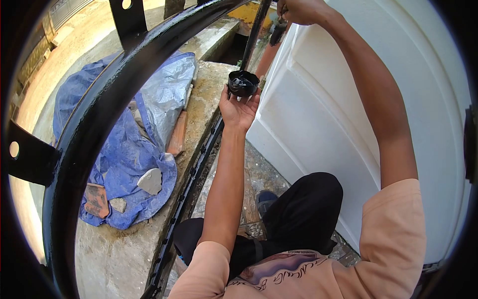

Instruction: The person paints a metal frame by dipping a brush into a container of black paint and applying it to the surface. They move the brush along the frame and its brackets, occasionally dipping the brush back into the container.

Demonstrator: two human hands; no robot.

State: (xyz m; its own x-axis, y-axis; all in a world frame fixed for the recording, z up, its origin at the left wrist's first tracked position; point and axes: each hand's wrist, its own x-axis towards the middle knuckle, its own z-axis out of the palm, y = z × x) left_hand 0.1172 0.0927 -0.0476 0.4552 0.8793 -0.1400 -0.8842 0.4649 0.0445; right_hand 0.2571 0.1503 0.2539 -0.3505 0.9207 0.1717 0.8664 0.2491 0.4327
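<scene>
**Black paint cup held up beside the gate bar**

Nearest to us we see the peach short-sleeved shirt point(393, 234) with a printed chest and, below the cup, the black trousers point(303, 209) of the crouching person, one dark shoe point(265, 200) showing on the paved ground; up from there the left hand point(239, 107) is raised palm-up, its fingers spread and curled lightly under a small round black cup of glossy black paint point(243, 82), which rests on the fingertips, just beside the thin black metal upright bar point(253, 37); left of the cup runs the black floor rail point(191, 174) of the gate, and a broad curved black metal bar point(99, 109) sweeps across the view, well to the cup's left; beyond that curved bar a crumpled blue plastic tarpaulin point(119, 149) lies on the concrete ledge point(124, 259), with broken brick and stone pieces point(149, 180) on it; right of the cup stands a white moulded panel point(323, 114); farthest, above the cup, the right hand point(298, 10) is closed around a dark object point(278, 31) against the upright bar; we cannot tell what that object is.
</scene>
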